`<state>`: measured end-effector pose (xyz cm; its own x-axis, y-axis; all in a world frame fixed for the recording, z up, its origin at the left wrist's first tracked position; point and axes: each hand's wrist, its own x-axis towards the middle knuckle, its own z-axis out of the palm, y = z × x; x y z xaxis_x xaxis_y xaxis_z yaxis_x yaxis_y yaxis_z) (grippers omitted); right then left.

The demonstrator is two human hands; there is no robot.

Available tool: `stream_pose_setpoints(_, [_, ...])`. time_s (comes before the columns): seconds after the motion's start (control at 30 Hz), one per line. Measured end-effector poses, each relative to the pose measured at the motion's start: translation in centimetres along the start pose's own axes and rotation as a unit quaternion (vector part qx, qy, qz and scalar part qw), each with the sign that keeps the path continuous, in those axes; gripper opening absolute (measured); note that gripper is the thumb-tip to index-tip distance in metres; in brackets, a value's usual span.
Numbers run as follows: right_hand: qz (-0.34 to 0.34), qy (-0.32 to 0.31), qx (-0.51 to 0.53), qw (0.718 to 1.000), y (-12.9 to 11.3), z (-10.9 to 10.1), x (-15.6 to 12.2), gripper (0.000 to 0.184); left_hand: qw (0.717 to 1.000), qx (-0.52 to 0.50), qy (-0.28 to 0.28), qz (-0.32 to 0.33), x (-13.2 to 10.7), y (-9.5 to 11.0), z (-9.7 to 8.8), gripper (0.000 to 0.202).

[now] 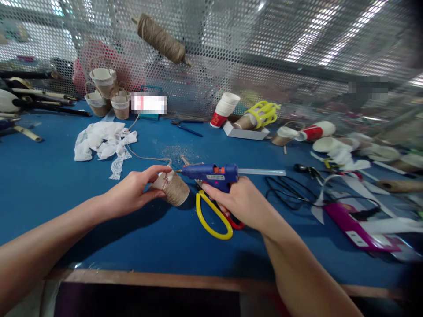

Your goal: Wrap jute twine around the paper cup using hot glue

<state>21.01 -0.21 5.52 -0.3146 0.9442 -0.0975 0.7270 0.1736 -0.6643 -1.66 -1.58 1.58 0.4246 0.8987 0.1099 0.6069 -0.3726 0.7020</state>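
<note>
My left hand (132, 190) grips a paper cup (173, 187) partly wrapped in brown twine, tipped on its side on the blue table (49, 185). A strand of twine (145, 157) runs from the cup toward the back. My right hand (243, 200) is closed round the handle of a blue hot glue gun (211, 172), its nozzle pointing left and almost touching the cup's rim. A clear glue stick (261, 172) pokes out of the gun's back. Yellow-and-red handled scissors (214, 218) lie under the gun and my right hand.
White lace scraps (102, 141) lie at the left. Finished twine-wrapped cups (105, 92) stand at the back left, a twine spool (161, 39) hangs on the mesh wall. Stacked paper cups (226, 108), a yellow holder (264, 113), black cable (291, 193), a pink box (360, 226) crowd the right.
</note>
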Motion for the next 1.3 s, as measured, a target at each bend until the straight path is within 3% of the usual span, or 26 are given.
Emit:
stream_pose_setpoints(0.1, [0.0,-0.013,0.014,1.0,0.3,0.0,0.3,0.042,1.0,0.012,0.001,0.003,0.0,-0.1,0.1,0.044])
stream_pose_setpoints(0.23, [0.001,-0.026,0.124,0.992,1.4,-0.1,1.1,0.023,1.0,0.026,-0.002,0.01,0.0,-0.3,0.1,0.044])
stream_pose_setpoints(0.37, [0.031,0.061,0.246,0.967,3.2,-0.3,3.0,0.023,0.999,0.049,0.007,0.02,0.0,-0.3,0.2,0.044])
stream_pose_setpoints(0.47, [0.078,0.143,0.221,0.961,5.0,-0.4,4.9,0.022,0.997,0.068,0.009,0.029,-0.1,-0.3,0.3,0.044])
stream_pose_setpoints(0.63, [0.115,0.164,0.189,0.961,6.6,-0.1,7.5,0.014,0.995,0.092,0.029,0.038,0.0,-0.2,0.5,0.042])
stream_pose_setpoints(0.9, [0.14,0.18,0.029,0.973,6.3,0.0,9.6,0.025,0.993,0.1,0.035,0.049,-0.1,-0.2,0.5,0.042])
stream_pose_setpoints(1.03, [0.127,0.215,-0.032,0.968,4.9,-0.1,9.0,0.019,0.992,0.113,0.037,0.05,-0.2,-0.1,0.4,0.042])
stream_pose_setpoints(1.13, [0.065,0.175,-0.022,0.982,2.7,0.6,7.7,0.024,0.991,0.116,0.036,0.055,-0.2,0.1,0.4,0.041])
stream_pose_setpoints(1.3, [-0.02,-0.007,0.093,0.995,-1.1,3.1,6.6,0.042,0.988,0.102,0.037,0.107,-0.4,0.0,0.7,0.04])
